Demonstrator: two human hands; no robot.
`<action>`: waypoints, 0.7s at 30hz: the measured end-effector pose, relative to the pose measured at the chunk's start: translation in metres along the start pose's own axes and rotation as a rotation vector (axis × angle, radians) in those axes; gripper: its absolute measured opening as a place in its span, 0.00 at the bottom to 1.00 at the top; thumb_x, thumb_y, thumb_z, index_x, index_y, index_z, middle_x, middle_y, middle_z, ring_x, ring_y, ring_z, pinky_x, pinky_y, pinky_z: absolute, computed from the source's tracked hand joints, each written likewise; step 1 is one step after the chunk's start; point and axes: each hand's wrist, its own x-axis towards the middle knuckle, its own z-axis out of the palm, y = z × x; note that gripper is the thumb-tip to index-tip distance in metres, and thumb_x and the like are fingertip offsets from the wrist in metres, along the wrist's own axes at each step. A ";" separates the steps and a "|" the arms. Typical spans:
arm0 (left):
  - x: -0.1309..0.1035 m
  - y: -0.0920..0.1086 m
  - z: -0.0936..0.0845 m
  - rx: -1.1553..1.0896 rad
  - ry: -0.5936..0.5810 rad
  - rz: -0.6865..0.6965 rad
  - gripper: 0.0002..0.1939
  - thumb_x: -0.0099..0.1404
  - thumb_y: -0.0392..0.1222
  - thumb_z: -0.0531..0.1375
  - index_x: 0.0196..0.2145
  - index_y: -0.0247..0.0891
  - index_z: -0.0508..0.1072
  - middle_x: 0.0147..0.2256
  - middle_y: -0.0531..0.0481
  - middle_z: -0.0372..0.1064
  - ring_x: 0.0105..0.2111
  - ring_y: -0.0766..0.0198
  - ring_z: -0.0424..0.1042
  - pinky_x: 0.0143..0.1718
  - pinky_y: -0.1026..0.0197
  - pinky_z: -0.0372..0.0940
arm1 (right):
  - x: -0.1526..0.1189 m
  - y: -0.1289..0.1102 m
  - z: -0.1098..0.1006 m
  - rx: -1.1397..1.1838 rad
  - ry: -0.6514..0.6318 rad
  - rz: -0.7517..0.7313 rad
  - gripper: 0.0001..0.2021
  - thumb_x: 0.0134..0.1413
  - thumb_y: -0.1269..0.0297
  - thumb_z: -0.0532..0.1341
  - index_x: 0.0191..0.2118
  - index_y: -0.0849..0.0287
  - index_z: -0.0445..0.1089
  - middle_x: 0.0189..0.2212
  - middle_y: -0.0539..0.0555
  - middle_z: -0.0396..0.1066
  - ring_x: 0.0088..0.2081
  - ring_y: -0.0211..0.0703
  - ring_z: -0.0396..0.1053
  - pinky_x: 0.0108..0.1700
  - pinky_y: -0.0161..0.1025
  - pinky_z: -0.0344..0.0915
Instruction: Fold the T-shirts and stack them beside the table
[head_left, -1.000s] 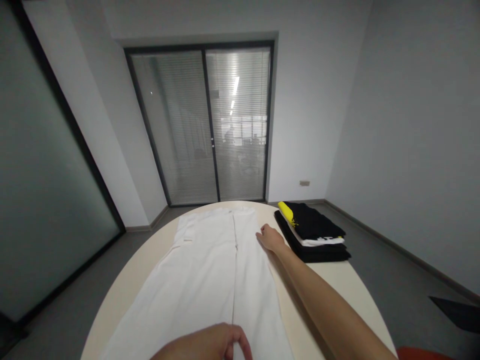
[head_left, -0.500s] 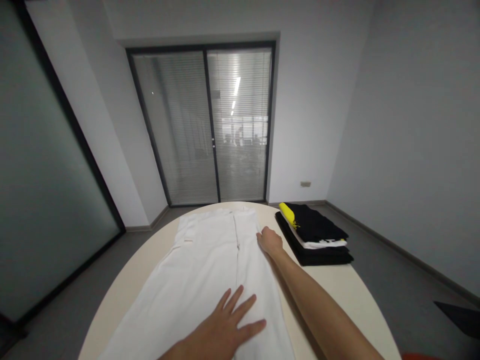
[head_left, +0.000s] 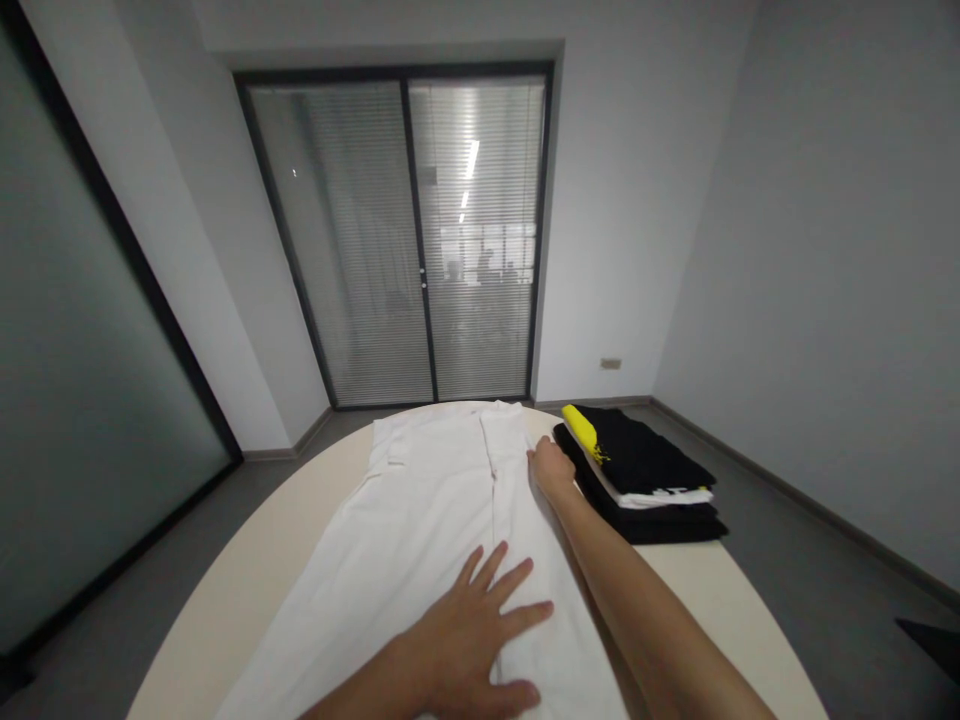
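White trousers (head_left: 420,510), or a skirt of like cut, lie spread over the table with the waistband at the far end. A front seam runs down from the waistband, and the lower part leaves the view at the bottom. My left hand (head_left: 476,630) rests flat on the cloth, fingers spread, over the seam. Farther off, my right hand (head_left: 553,465) is closed on the right edge of the garment just below the waistband. Its fingertips are partly hidden.
A stack of folded dark clothes (head_left: 649,455) with yellow and white parts sits right beside my right hand. The round cream table (head_left: 300,520) has a curved edge. Behind it stand a glazed door with blinds (head_left: 480,330) and plain walls.
The waistband end of the white garment has shifted right, and my right hand has moved right with it. My left hand has slid slightly right, its fingers still spread. The view has tilted a little.
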 end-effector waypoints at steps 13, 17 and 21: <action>-0.021 0.025 0.019 0.289 0.150 0.416 0.20 0.75 0.45 0.52 0.63 0.51 0.62 0.67 0.47 0.55 0.66 0.48 0.57 0.63 0.45 0.58 | -0.073 0.003 -0.017 -0.007 -0.121 -0.495 0.18 0.66 0.56 0.52 0.54 0.57 0.71 0.57 0.65 0.67 0.59 0.58 0.62 0.60 0.58 0.49; -0.017 0.035 0.038 0.297 0.252 0.488 0.11 0.74 0.48 0.56 0.51 0.46 0.72 0.53 0.55 0.73 0.50 0.66 0.72 0.50 0.65 0.65 | -0.091 0.018 -0.019 0.065 -0.257 -0.528 0.25 0.66 0.52 0.51 0.65 0.55 0.62 0.69 0.64 0.52 0.69 0.61 0.47 0.65 0.63 0.40; -0.009 0.040 0.049 0.317 0.268 0.530 0.05 0.73 0.45 0.59 0.42 0.43 0.72 0.48 0.59 0.75 0.44 0.69 0.72 0.39 0.64 0.64 | -0.100 0.031 -0.012 0.158 -0.252 -0.523 0.28 0.68 0.48 0.46 0.68 0.53 0.57 0.72 0.61 0.45 0.72 0.58 0.37 0.67 0.64 0.31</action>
